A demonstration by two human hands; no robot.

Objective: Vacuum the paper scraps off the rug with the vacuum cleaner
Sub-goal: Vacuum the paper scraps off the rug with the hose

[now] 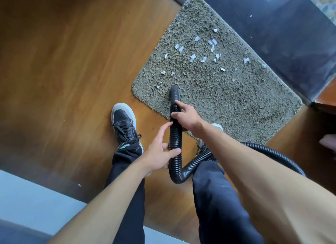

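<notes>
on the ribbed black hose point(173, 138), my right hand point(185, 116) curls its fingers point(175, 114) round the tube just behind the nozzle point(175, 92), gripping it from above. lower down, my left hand point(160, 152) lays its thumb across the hose with the index finger stretched straight up along it, a loose hold rather than a clamp. the nozzle's mouth rests on the near corner of the grey shag rug point(227, 101). the paper scraps point(192, 56) lie scattered beyond it, across the middle and far half, the nearest just beside the tip on its left. the hose loops back between my legs and off to the right; the vacuum cleaner's body is out of view. to do this pass well, i judge, the right hand should steer and hold the mouth flat and light on the pile so the small rug does not drag, while the left hand feeds slack. slow strokes away from me, row by row, should take the scraps. my left shoe point(123, 121) stands on the wooden floor point(72, 61), clear of the rug's edge.
</notes>
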